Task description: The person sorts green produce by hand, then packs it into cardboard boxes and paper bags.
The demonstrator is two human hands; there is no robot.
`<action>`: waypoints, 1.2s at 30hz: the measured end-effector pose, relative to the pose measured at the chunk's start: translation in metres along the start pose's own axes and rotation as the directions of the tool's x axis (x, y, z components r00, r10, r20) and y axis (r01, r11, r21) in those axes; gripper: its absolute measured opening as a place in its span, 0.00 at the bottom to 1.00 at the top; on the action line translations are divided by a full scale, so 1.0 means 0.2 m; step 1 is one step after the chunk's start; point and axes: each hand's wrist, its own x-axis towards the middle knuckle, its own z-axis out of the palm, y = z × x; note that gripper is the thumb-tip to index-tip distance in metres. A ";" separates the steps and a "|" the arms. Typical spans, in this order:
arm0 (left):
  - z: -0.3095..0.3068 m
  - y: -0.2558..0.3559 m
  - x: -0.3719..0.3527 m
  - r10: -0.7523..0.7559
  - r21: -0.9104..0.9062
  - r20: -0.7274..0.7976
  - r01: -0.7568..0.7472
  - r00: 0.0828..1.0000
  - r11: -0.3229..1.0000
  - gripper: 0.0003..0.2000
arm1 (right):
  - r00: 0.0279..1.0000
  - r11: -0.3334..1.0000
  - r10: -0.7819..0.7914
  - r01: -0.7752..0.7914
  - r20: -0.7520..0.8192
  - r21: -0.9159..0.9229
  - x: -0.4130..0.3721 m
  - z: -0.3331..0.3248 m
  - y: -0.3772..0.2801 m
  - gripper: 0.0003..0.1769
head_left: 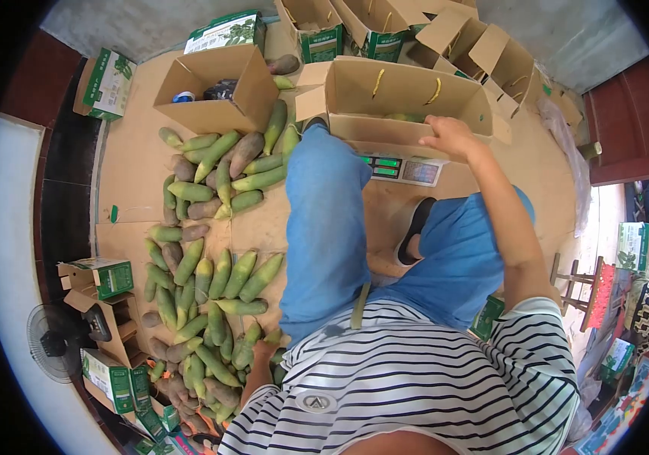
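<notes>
Evidently, the open carton [408, 89] stood where it did because of the scale [386, 167]: it seemed to rest on it, and the green-lit panel stuck out under the near wall facing the person, probably to keep the readout in sight. Its flaps spread outward, presumably so the mouth could be reached, and part of a green radish [406, 117] showed inside. The right grip [452, 136] lay at the near rim, half open, thumb apart from the fingers and no radish in it, perhaps to steady the wall. That radish lay just beside its fingertips; whether they touched was unclear.

Down by the left thigh, the left grip [264, 353] reached into the heap of radishes [222, 367]. Its fingers were mostly hidden, so I couldn't tell whether they had closed on anything. The nearest radishes lay right beside it, on its left, while more, mixed with reddish-brown roots [246, 154], spread forward over the cardboard-covered floor [131, 182] along the left leg, likely laid loose so each could be seen and reached.
</notes>
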 end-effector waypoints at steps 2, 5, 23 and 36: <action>-0.03 0.14 -0.29 -0.081 0.003 -0.166 0.083 0.983 0.997 0.38 | 0.999 1.000 -0.020 0.020 -0.034 -0.003 0.01 0.03 0.02 0.24; -0.03 0.18 -0.38 -0.068 0.169 -0.253 0.113 0.965 0.979 0.32 | 0.997 0.999 -0.045 0.045 -0.070 0.004 0.01 0.06 0.05 0.25; 0.11 0.01 -0.19 -0.040 0.082 -0.338 0.071 0.940 0.994 0.35 | 0.999 1.000 0.020 -0.019 -0.034 0.023 0.01 0.01 -0.03 0.22; 0.03 0.21 -0.15 0.108 -0.412 -0.290 -0.226 0.951 0.883 0.40 | 0.998 0.999 0.001 0.002 -0.058 0.038 -0.01 0.02 -0.01 0.22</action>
